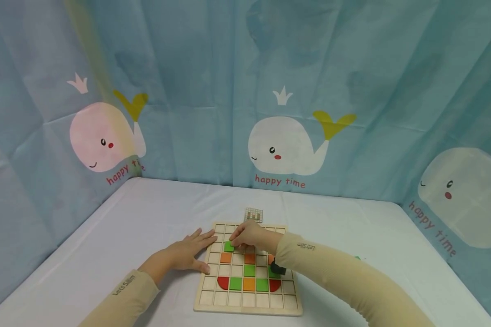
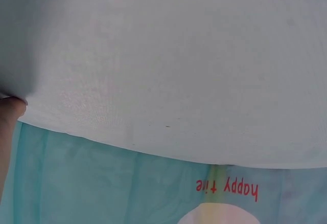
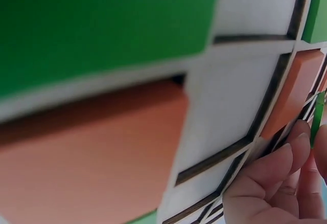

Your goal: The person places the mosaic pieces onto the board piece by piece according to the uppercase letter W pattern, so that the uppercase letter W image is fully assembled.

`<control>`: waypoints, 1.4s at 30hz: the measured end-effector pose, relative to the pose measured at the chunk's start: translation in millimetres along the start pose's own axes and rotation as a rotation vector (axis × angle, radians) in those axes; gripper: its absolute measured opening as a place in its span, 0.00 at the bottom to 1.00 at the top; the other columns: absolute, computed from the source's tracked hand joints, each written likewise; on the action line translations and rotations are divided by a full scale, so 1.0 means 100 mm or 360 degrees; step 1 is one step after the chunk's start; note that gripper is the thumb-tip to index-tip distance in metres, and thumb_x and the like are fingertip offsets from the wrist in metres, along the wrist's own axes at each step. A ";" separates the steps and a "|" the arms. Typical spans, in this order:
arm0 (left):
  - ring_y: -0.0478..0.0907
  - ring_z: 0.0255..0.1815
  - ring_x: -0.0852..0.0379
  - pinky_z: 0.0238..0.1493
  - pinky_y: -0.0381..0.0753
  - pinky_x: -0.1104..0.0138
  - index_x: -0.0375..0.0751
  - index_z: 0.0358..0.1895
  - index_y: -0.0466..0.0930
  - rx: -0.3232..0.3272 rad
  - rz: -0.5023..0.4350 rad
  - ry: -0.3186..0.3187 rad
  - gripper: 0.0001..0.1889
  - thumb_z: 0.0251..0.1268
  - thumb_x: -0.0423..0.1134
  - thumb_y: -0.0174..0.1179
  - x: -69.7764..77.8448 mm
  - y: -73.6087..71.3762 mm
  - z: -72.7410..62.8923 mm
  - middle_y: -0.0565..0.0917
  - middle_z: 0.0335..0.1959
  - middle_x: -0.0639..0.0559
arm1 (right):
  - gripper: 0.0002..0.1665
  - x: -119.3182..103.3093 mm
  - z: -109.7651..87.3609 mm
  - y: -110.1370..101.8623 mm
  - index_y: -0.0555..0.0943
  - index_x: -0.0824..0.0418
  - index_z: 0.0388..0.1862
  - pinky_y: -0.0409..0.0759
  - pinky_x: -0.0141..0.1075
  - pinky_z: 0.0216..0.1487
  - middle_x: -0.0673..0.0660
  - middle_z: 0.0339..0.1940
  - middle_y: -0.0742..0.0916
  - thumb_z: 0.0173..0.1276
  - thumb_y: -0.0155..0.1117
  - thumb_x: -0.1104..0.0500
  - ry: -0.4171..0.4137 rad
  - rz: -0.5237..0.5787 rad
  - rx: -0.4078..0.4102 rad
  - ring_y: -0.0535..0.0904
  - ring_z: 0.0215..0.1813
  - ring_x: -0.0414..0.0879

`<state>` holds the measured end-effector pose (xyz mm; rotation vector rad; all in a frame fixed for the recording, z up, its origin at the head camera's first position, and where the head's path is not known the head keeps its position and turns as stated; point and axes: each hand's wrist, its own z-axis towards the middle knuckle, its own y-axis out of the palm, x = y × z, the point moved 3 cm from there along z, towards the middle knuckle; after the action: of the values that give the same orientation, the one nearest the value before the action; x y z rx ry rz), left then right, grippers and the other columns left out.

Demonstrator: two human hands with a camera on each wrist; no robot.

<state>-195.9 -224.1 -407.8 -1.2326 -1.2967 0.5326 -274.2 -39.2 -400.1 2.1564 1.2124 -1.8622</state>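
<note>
A wooden grid board [image 1: 247, 310] lies on the white table, with coloured tiles in some of its squares. Between the thumb and fingers of my right hand [image 1: 253, 236] is a green square tile [image 1: 228, 246], over the upper left part of the grid. The right wrist view shows this tile [image 3: 317, 120] edge-on in the pinch. Spread flat at the board's left side, my left hand [image 1: 185, 253] touches its edge with straight fingers. Nearby squares hold an orange tile [image 1: 225, 258], another orange tile [image 1: 249, 259] and a green tile [image 1: 249, 270]. My right wrist partly covers tiles on the right.
Red quarter-round pieces [image 1: 222, 283] end a lower row of green and orange tiles. A small pattern card [image 1: 253, 215] lies beyond the board. Past my right sleeve, a bit of green [image 1: 358, 258] shows on the table. A blue whale-print curtain [image 1: 212, 136] stands behind.
</note>
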 end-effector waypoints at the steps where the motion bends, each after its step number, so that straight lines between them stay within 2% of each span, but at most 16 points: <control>1: 0.44 0.76 0.33 0.67 0.52 0.35 0.39 0.74 0.60 0.0001 0.0008 0.0002 0.48 0.54 0.60 0.67 0.00 0.00 0.00 0.55 0.77 0.44 | 0.03 0.00 0.00 0.01 0.86 0.67 0.35 0.72 0.32 0.23 0.53 0.22 0.83 0.61 0.69 0.69 0.0011 0.0002 0.0003 0.74 0.23 0.43; 19: 0.44 0.76 0.34 0.67 0.53 0.35 0.40 0.74 0.59 -0.0017 0.0019 -0.0012 0.48 0.54 0.61 0.67 0.00 0.05 0.00 0.54 0.77 0.45 | 0.04 -0.02 -0.06 0.03 0.86 0.68 0.35 0.71 0.33 0.23 0.54 0.22 0.84 0.61 0.69 0.70 0.0051 -0.0007 -0.0009 0.74 0.23 0.44; 27: 0.43 0.77 0.35 0.64 0.54 0.33 0.42 0.75 0.58 -0.0021 0.0028 -0.0032 0.49 0.54 0.62 0.66 -0.03 0.04 0.05 0.53 0.78 0.47 | 0.05 -0.01 -0.06 -0.05 0.86 0.67 0.38 0.71 0.32 0.22 0.55 0.23 0.85 0.63 0.69 0.68 0.0034 0.0007 -0.0031 0.74 0.21 0.42; 33: 0.42 0.77 0.35 0.66 0.51 0.34 0.41 0.75 0.58 -0.0020 0.0017 -0.0045 0.50 0.54 0.62 0.66 -0.03 0.03 0.05 0.52 0.78 0.46 | 0.10 0.06 -0.08 -0.28 0.85 0.66 0.44 0.65 0.32 0.21 0.55 0.30 0.85 0.65 0.67 0.66 0.0017 0.0069 -0.0063 0.68 0.20 0.43; 36: 0.42 0.77 0.35 0.66 0.51 0.34 0.41 0.75 0.58 -0.0015 0.0015 -0.0052 0.50 0.53 0.62 0.67 -0.02 0.02 0.05 0.52 0.78 0.46 | 0.11 0.08 -0.17 -0.49 0.84 0.66 0.47 0.69 0.33 0.23 0.55 0.35 0.85 0.66 0.66 0.64 0.0008 0.0070 -0.0045 0.73 0.24 0.44; 42: 0.41 0.77 0.35 0.68 0.50 0.36 0.40 0.75 0.58 -0.0024 0.0000 -0.0043 0.50 0.53 0.62 0.67 -0.05 0.04 0.04 0.52 0.78 0.44 | 0.14 0.20 -0.42 -0.87 0.83 0.66 0.50 0.74 0.36 0.30 0.58 0.38 0.86 0.68 0.64 0.62 0.0007 0.0018 0.0045 0.76 0.32 0.50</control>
<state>-200.0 -225.8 -414.4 -1.2418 -1.3253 0.5419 -290.0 52.2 -367.5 2.1777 1.1791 -1.8825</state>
